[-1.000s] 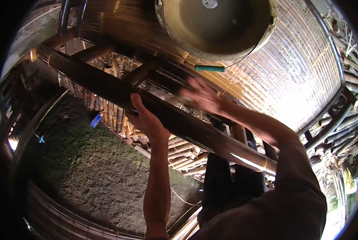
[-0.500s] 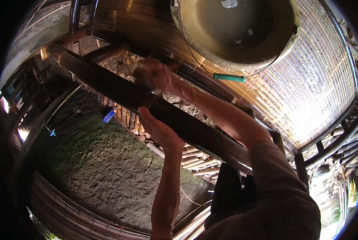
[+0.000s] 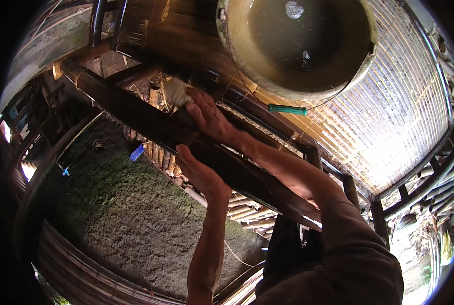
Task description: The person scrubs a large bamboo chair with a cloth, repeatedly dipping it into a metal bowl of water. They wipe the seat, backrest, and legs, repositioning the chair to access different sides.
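Observation:
A thick dark bamboo pole [image 3: 247, 168], wet and shiny in places, runs slantwise from the far left toward my body. My left hand [image 3: 202, 175] grips its near side around the middle, with the fingers partly hidden by the pole. Across the pole's far side reaches my right hand [image 3: 209, 117], closed on a pale, bunched rag [image 3: 177, 92]. The rag is at the pole's far edge, and whether it touches the surface there I cannot tell.
A large bucket [image 3: 361, 76] of murky water with a green handle grip [image 3: 287, 109] stands on a slatted bamboo bench [image 3: 389, 122] at far right. Below lie cut bamboo pieces [image 3: 252, 209], a blue scrap [image 3: 136, 152] and mossy ground [image 3: 135, 229].
My right hand and the rag, blurred before, have shifted slightly right and down along the pole's far side. The left hand stays almost in place.

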`<state>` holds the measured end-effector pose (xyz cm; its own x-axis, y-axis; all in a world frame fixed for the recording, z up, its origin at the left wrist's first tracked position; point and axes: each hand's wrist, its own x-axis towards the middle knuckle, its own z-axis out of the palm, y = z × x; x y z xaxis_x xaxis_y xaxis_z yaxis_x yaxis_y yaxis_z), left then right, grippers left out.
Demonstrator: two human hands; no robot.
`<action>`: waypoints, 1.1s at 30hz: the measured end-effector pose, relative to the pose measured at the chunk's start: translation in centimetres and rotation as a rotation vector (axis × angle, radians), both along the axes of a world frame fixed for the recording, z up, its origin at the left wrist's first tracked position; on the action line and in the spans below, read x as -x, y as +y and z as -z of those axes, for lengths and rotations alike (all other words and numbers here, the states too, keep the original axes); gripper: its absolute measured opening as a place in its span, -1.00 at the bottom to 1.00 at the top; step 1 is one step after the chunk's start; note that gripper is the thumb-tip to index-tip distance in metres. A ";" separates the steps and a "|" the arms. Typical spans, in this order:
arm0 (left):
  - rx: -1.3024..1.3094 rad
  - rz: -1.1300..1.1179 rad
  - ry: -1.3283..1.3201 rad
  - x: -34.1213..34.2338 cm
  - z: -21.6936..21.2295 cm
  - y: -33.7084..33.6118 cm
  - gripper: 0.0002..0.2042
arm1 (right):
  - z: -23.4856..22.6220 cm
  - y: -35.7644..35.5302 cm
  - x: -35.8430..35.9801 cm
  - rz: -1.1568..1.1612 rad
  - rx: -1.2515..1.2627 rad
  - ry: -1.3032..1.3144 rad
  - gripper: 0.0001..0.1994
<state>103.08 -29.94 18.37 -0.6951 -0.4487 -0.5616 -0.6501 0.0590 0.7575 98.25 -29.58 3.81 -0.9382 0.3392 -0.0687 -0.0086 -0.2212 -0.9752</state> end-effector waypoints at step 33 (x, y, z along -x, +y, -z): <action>0.183 -0.108 0.025 -1.1 1.5 -1.3 -0.27 | -4.4 7.0 -3.6 -0.658 -0.332 -0.424 -0.67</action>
<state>104.20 -31.24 16.91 -0.6500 -0.6145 -0.4471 -0.6415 0.1283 0.7563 101.89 -22.59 8.18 -0.8686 -0.2018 -0.4525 0.4025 0.2454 -0.8819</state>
